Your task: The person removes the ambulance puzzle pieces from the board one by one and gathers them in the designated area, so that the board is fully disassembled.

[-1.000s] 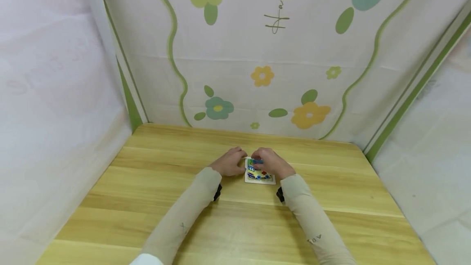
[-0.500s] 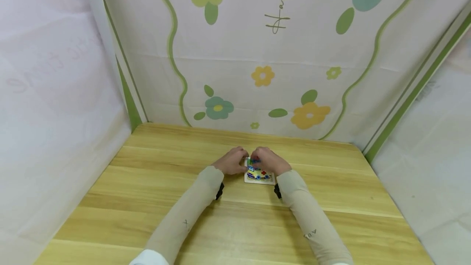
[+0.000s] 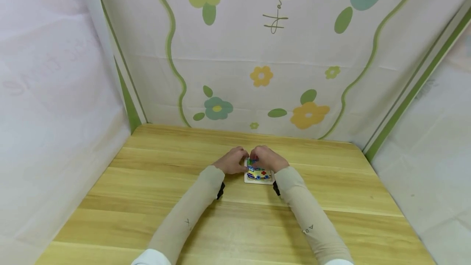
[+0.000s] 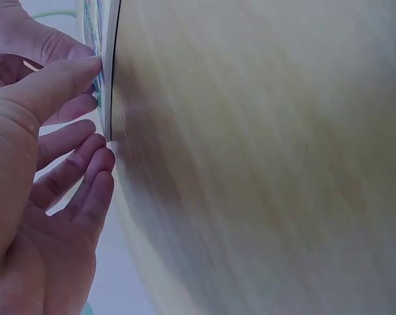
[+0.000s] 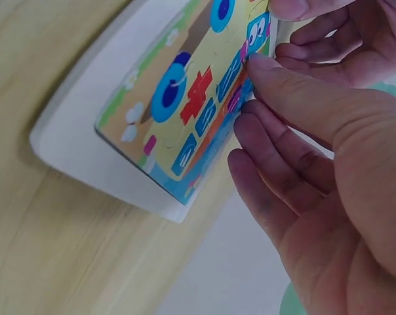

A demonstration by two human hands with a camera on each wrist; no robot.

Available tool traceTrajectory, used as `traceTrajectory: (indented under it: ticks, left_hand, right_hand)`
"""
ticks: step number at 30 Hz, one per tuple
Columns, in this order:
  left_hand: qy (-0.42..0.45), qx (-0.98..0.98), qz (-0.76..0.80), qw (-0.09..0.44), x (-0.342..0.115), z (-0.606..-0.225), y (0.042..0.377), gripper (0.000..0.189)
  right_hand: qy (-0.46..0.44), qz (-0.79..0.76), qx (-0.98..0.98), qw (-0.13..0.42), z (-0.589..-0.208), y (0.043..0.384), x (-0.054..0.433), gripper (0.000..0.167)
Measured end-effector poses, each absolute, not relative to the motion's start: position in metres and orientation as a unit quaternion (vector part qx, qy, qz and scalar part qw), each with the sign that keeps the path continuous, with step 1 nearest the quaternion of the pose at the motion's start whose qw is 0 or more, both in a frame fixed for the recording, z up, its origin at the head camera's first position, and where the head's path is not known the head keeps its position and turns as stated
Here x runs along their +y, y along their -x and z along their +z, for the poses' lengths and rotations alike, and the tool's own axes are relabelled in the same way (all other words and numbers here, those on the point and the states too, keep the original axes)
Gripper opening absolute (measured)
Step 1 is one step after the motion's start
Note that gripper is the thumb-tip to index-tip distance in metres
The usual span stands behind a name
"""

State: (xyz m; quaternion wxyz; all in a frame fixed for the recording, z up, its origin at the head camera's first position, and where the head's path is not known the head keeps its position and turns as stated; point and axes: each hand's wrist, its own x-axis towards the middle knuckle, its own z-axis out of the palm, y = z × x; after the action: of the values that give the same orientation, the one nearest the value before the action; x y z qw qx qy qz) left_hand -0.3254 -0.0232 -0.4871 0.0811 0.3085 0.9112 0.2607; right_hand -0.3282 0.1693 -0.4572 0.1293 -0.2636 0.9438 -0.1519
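Observation:
A small jigsaw puzzle board with a white frame lies flat on the table; its picture is a yellow ambulance with a red cross and blue wheels. My left hand holds the board's far left corner, thumb at the frame's edge and fingers curled beside the corner. From the right, my right hand reaches over the picture's far left part. Its thumb and forefinger pinch at a blue puzzle piece there, mostly hidden by the fingertips. Both hands' fingertips are close together.
The wooden table extends around the board on all sides. Flower-printed cloth stands behind the table's far edge, with white cloth walls at left and right. Dark wrist cameras sit under both wrists.
My right hand has shifted slightly left and away from me over the board, uncovering more of the ambulance. The left hand has edged slightly right; the board stays in place.

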Motion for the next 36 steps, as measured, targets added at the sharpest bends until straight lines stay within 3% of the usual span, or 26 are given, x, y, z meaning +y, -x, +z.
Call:
traceTrajectory:
  ticks: [15,36]
  left_hand:
    - [-0.292,0.909,0.289,0.075,-0.019,-0.486,0.328,0.035]
    - [-0.269,0.913,0.300,0.061,-0.011,-0.484,0.325,0.034]
  right_hand:
    - [0.292,-0.158,0.933,0.142,-0.449,0.336,0.166,0.009]
    - [0.192,-0.261,0.923,0.209,-0.455,0.345,0.175,0.016]
